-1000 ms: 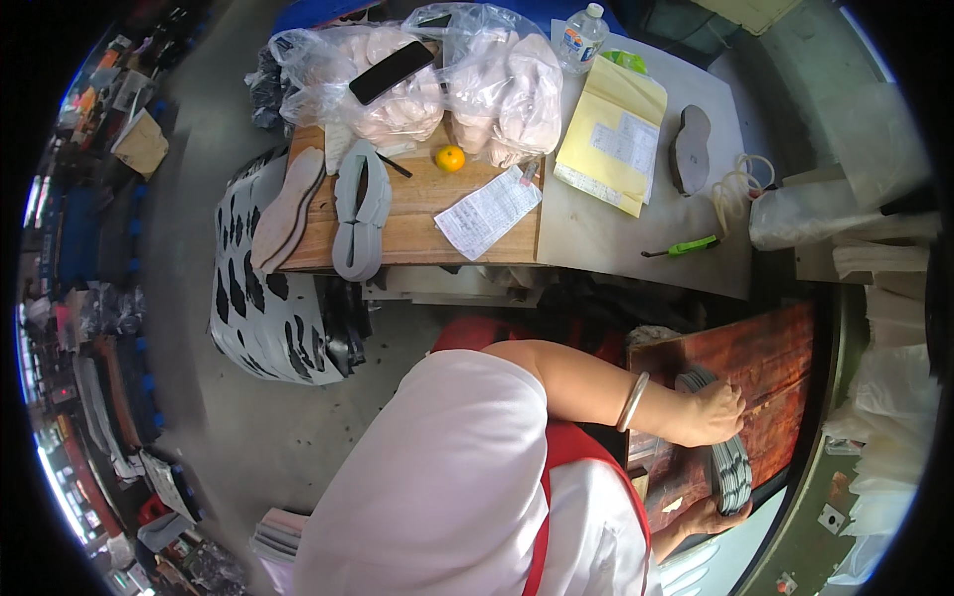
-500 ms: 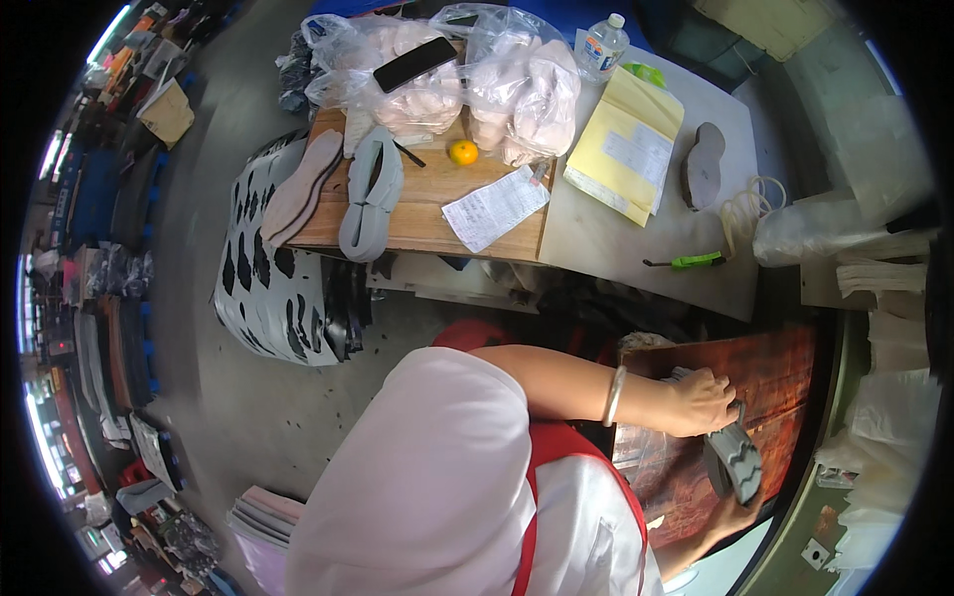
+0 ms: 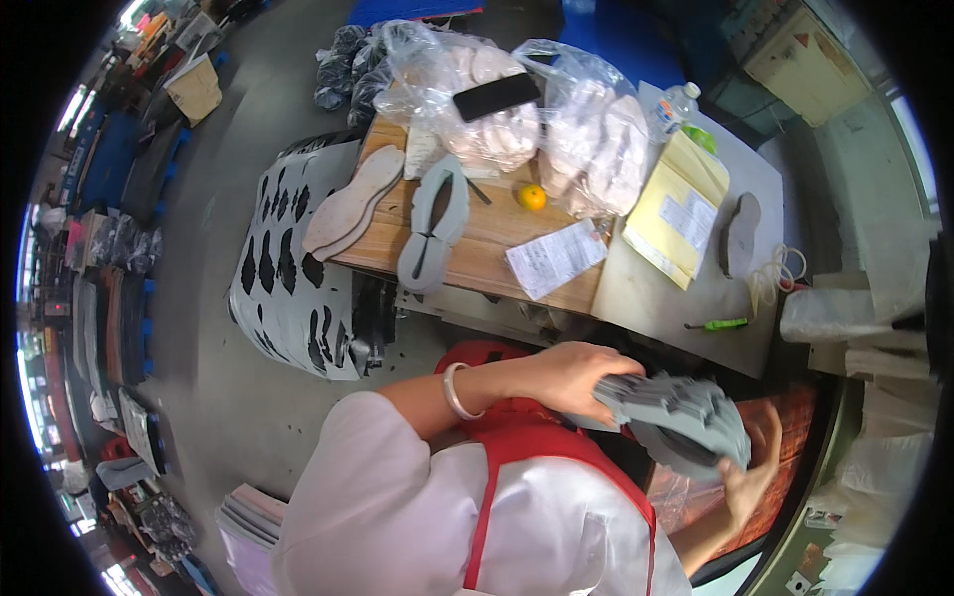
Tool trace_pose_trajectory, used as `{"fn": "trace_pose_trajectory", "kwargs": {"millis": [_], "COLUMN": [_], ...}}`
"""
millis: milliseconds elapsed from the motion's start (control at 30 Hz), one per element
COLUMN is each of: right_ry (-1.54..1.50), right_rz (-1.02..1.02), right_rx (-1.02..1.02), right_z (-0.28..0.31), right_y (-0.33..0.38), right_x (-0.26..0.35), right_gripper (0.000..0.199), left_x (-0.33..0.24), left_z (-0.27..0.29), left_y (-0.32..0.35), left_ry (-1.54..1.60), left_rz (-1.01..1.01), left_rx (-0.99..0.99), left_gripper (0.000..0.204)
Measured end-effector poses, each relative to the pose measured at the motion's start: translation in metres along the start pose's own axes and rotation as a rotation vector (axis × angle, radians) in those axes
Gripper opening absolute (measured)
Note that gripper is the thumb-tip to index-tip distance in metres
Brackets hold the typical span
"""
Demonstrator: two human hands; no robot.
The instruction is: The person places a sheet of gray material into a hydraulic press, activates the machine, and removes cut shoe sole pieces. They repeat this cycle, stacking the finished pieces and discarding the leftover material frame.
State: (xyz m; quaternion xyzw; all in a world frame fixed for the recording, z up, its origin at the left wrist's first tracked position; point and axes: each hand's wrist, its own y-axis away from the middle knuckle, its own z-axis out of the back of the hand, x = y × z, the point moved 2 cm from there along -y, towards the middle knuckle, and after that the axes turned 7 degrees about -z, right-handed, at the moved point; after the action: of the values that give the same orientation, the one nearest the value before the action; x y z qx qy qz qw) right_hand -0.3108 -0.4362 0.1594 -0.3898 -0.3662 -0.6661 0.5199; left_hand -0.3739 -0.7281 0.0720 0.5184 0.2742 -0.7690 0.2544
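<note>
A stack of grey shoe-upper-like cut pieces (image 3: 686, 422), with an open middle and a zigzag layered edge, is held in front of me between both hands. My left hand (image 3: 581, 377) is closed round its left end, with a bangle on the wrist. At the far right end, my right hand (image 3: 747, 487) grips it, thumb on the near side and fingers behind. Below the stack lies a reddish-brown board (image 3: 790, 432) partly covered by clear plastic. A similar grey looped stack (image 3: 434, 223) lies on the wooden table (image 3: 477, 258), beside pale sole-shaped pieces (image 3: 353, 204).
Plastic bags of pale pieces (image 3: 596, 149), a black phone (image 3: 497, 97), an orange fruit (image 3: 532, 197), a paper slip (image 3: 556, 260) and a yellow folder (image 3: 676, 214) cover the tabletop. A dark sole (image 3: 740, 235) and green cutter (image 3: 717, 325) lie at right. Cut-out sheets (image 3: 288, 253) stand left.
Both hands have brought the grey stack up from the board, leftward and closer to me. My view has turned, so the table appears farther right and lower.
</note>
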Motion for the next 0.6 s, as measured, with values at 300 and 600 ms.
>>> {"fn": "trace_pose_trajectory", "kwargs": {"millis": [300, 600], "right_ry": [-0.613, -0.283], "right_rz": [-0.360, -0.137], "right_rx": [0.114, 0.537], "right_z": [-0.272, -0.450], "right_y": [-0.106, -0.176], "right_x": [-0.017, 0.048], "right_gripper": [0.049, 0.056], "left_x": [0.067, 0.105], "left_z": [0.083, 0.121], "left_y": [0.149, 0.218], "left_ry": [0.123, 0.327], "left_rz": [0.509, 0.484], "left_rx": [-0.421, -0.805], "left_gripper": [0.075, 0.074]}}
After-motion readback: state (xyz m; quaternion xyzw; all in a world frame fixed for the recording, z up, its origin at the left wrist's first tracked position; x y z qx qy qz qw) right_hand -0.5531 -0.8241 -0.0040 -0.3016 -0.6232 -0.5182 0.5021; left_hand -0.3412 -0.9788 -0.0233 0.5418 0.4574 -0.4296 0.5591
